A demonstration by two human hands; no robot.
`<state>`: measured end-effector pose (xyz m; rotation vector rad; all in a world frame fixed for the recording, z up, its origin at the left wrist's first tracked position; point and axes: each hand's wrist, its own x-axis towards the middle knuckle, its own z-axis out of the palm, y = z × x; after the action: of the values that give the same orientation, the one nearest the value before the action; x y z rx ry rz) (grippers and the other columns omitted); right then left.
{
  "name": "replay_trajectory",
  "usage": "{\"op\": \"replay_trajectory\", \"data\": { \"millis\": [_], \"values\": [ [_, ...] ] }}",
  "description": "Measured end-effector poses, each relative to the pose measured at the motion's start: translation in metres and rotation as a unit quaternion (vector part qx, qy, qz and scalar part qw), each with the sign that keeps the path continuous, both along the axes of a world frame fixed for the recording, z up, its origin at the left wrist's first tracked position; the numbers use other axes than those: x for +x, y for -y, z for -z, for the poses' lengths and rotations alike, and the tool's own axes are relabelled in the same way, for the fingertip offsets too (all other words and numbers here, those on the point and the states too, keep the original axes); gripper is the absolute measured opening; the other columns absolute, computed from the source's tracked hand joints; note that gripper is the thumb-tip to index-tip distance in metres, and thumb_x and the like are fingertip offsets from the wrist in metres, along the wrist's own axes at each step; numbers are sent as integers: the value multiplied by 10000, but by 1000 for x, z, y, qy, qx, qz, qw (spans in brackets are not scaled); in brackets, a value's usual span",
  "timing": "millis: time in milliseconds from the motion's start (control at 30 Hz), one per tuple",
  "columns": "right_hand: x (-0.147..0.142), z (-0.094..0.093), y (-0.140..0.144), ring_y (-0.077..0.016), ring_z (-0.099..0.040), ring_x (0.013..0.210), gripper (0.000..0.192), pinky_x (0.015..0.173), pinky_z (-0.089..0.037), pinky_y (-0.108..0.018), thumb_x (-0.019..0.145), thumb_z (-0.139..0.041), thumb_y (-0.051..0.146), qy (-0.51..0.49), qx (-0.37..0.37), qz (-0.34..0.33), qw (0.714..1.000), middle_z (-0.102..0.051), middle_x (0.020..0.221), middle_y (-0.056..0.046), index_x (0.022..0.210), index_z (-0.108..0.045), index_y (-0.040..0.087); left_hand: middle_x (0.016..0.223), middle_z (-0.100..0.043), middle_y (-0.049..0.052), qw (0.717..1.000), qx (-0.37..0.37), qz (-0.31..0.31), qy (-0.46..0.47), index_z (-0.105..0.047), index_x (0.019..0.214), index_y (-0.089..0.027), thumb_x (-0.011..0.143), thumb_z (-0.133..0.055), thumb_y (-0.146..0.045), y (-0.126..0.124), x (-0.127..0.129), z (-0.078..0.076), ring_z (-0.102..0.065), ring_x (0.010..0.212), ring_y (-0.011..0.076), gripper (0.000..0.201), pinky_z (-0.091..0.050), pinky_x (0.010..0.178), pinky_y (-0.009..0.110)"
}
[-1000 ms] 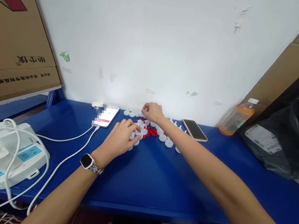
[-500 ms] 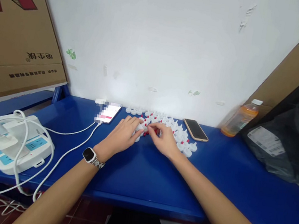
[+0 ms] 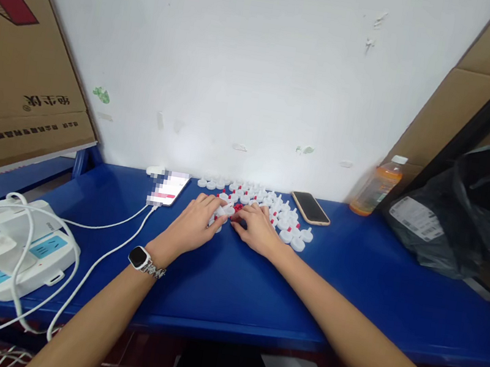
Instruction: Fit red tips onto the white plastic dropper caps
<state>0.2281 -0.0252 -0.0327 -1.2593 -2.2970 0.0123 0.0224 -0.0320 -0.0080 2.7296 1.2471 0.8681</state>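
Many small white plastic caps [image 3: 286, 222], several with red tips, lie spread on the blue table [image 3: 257, 284] near the wall. A little heap of red pieces [image 3: 237, 207] sits between my hands. My left hand [image 3: 194, 226], a watch on its wrist, rests palm down with its fingertips pinching a white cap [image 3: 226, 210]. My right hand [image 3: 256, 227] lies close beside it, fingertips meeting the left ones over the red heap. What the right fingers hold is too small to tell.
A lit phone [image 3: 168, 189] on a white cable lies left of the caps; a dark phone [image 3: 310, 207] lies right. A white power strip [image 3: 7, 245] sits at the near left. An orange drink bottle [image 3: 375, 185], a black bag [image 3: 468, 212] and cardboard boxes [image 3: 17, 60] line the sides.
My right hand came back from the far row of caps by the wall to the red heap, next to my left hand. The left hand hardly moved. The view shifted a little.
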Motion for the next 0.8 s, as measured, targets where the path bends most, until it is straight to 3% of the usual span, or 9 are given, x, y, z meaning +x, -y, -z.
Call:
{"op": "replay_trajectory", "data": {
  "millis": [233, 300, 367, 433, 533, 667, 800],
  "values": [
    [6, -3, 1, -223, -515, 945, 106, 874, -304, -393, 930, -579, 215, 15, 5, -20, 1000, -661, 893, -62, 854, -648, 188, 1138, -631, 83, 1000, -7, 6, 0, -562, 1149, -195, 1009, -388, -419, 2, 2, -1, -526, 1045, 248, 316, -465, 917, 424],
    [5, -5, 4, -221, -525, 953, 107, 884, -315, -395, 927, -591, 246, -30, 8, -14, 999, -663, 900, -56, 845, -632, 193, 1152, -627, 83, 1000, -4, 12, -7, -553, 1150, -194, 1014, -378, -414, 3, 3, -2, -518, 1047, 250, 313, -463, 924, 429],
    [3, -8, 6, -207, -552, 929, 131, 878, -351, -384, 939, -577, 292, -142, -2, -7, 990, -667, 898, -44, 858, -625, 202, 1172, -618, 86, 1000, -4, 16, -12, -537, 1168, -191, 1023, -356, -414, 4, 5, -1, -514, 1051, 250, 322, -458, 940, 438],
    [0, -11, 8, -179, -585, 833, 173, 813, -411, -351, 946, -557, 359, -294, -53, -26, 954, -670, 861, -29, 888, -620, 209, 1186, -606, 90, 1000, -6, 21, -14, -514, 1196, -191, 1035, -318, -414, 6, 7, 0, -516, 1067, 248, 338, -449, 964, 447],
    [-5, -11, 9, -144, -582, 654, 269, 667, -455, -304, 883, -626, 473, -462, -155, -89, 869, -661, 762, -9, 893, -626, 204, 1183, -589, 100, 999, -9, 31, -14, -486, 1202, -185, 1047, -268, -405, 10, 12, 2, -516, 1109, 250, 347, -438, 990, 450],
    [-9, -12, 10, -123, -564, 579, 349, 602, -449, -279, 727, -784, 499, -556, -211, -104, 797, -657, 677, 6, 814, -635, 195, 1113, -578, 107, 999, -14, 37, -23, -488, 1131, -177, 1051, -242, -394, 16, 16, -1, -522, 1042, 244, 338, -456, 941, 436],
    [-11, -18, 13, -108, -542, 544, 370, 562, -421, -263, 657, -838, 483, -601, -243, -75, 757, -665, 644, 2, 727, -626, 187, 1035, -561, 96, 998, -8, 51, -22, -493, 1079, -181, 1051, -235, -368, 21, 20, -5, -514, 965, 231, 320, -466, 903, 426]
  ]
}}
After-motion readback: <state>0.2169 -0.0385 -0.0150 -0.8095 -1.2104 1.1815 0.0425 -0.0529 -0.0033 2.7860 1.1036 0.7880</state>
